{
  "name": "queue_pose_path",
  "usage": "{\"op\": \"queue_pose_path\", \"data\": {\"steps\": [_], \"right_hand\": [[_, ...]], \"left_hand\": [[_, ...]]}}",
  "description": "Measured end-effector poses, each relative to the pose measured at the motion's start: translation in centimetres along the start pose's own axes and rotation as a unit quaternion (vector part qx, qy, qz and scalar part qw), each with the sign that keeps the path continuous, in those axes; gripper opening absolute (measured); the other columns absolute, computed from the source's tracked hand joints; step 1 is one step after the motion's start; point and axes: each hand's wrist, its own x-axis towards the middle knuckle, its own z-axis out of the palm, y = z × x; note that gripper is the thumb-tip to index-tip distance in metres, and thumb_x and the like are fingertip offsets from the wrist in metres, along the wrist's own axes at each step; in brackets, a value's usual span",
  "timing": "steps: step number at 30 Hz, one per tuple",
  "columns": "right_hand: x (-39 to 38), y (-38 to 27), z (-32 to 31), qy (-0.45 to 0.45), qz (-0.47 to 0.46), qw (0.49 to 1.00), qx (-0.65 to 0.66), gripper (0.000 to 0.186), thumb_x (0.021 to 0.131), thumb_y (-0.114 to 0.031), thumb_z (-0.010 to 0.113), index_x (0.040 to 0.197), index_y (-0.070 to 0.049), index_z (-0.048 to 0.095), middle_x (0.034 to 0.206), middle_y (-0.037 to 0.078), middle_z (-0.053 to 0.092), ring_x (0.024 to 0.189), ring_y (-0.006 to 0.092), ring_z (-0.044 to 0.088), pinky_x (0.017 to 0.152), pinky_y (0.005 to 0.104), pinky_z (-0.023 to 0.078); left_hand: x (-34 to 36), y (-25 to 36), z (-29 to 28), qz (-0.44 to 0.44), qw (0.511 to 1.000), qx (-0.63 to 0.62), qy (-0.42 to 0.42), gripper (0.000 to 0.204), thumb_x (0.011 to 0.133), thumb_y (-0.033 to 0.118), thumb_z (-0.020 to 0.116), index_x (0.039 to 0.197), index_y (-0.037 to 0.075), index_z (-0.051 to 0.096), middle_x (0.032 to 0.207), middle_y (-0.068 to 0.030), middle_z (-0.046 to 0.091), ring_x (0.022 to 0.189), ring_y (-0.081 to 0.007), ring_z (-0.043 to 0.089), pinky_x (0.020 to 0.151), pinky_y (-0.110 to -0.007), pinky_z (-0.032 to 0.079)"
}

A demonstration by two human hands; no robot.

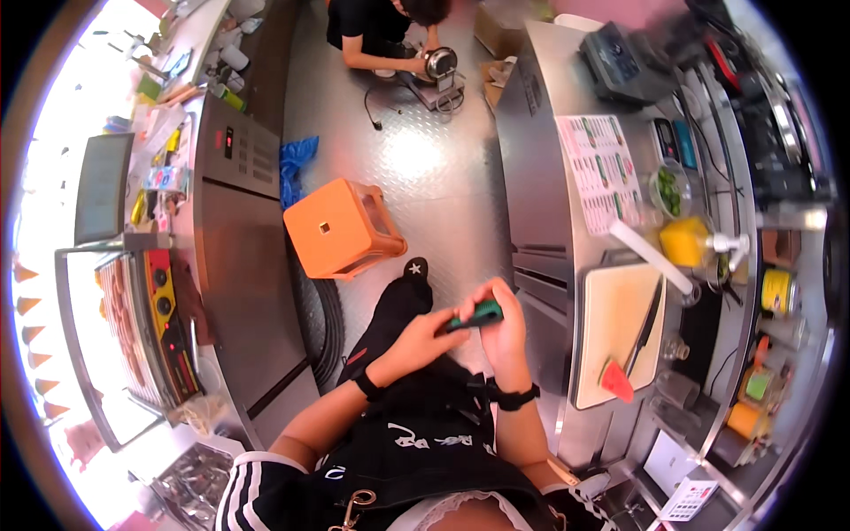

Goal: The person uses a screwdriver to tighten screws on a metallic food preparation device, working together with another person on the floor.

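Note:
Both my hands meet in front of my dark apron over a small green-and-black handheld object (483, 313); its exact kind is hard to make out. My left hand (420, 343) is closed on its dark end. Curled round the green ribbed end from the far side is my right hand (505, 329). Fingers hide part of the object. To the right, on the counter, a white cutting board (606, 332) carries a black-handled knife (645, 323) and a red wedge of watermelon (615, 380).
An orange stool (328, 228) stands ahead on the metal floor, beside a blue plastic bag (297, 164). Farther off, a person (376, 35) crouches over a metal appliance (438, 75). A sausage roller grill (133, 323) sits left; a yellow-bodied pump bottle (685, 242) stands right.

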Motion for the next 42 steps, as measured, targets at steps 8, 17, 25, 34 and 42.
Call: {"op": "queue_pose_path", "data": {"steps": [8,17,25,34,42], "right_hand": [[22.3,-3.7,6.6,-0.010,-0.010,0.990,-0.141,0.031,0.098,-0.030,0.043,0.116,-0.005,0.049,0.107,0.011,0.060,0.097,0.0202,0.059,0.091,0.0332,0.042],[52.6,-4.1,-0.6,0.103,0.095,0.967,-0.213,0.019,0.092,-0.020,0.049,0.104,-0.007,0.056,0.095,0.012,0.066,0.080,0.0225,0.066,0.076,0.0345,0.050],[80.1,-3.1,-6.9,0.157,0.089,0.913,-0.365,0.019,0.087,-0.018,0.053,0.104,-0.010,0.056,0.093,0.009,0.066,0.077,0.0183,0.064,0.067,0.0273,0.047],[103.9,0.9,-14.9,-0.013,-0.137,0.830,-0.541,0.037,0.087,-0.013,0.051,0.123,-0.006,0.054,0.124,0.021,0.056,0.118,0.0286,0.052,0.102,0.0334,0.036],[109.4,3.4,-18.8,-0.139,-0.171,0.789,-0.574,0.041,0.096,-0.028,0.045,0.128,-0.003,0.053,0.131,0.014,0.054,0.125,0.0248,0.046,0.107,0.0317,0.029]], "left_hand": [[16.1,4.6,-12.8,-0.048,0.983,-0.079,0.157,0.026,0.092,0.027,0.061,0.095,0.001,0.056,0.064,-0.0018,0.044,0.060,-0.0069,0.042,0.051,-0.027,0.034],[36.7,2.7,-25.8,-0.015,0.959,0.107,0.262,0.022,0.083,0.007,0.063,0.102,0.000,0.056,0.092,-0.0205,0.059,0.084,-0.0384,0.057,0.072,-0.039,0.046],[55.8,-5.6,-35.1,-0.023,0.925,0.147,0.350,0.017,0.072,0.008,0.068,0.080,-0.001,0.056,0.071,-0.0228,0.055,0.066,-0.0406,0.058,0.058,-0.041,0.043],[78.1,-19.7,-42.7,0.114,0.960,0.243,0.079,0.048,0.065,-0.007,0.056,0.107,0.012,0.068,0.125,-0.0246,0.052,0.102,-0.0385,0.059,0.087,-0.037,0.048],[87.6,-24.3,-44.5,0.141,0.934,0.328,-0.024,0.045,0.069,-0.003,0.063,0.109,0.017,0.069,0.145,-0.0255,0.033,0.113,-0.0364,0.055,0.091,-0.036,0.047]]}}
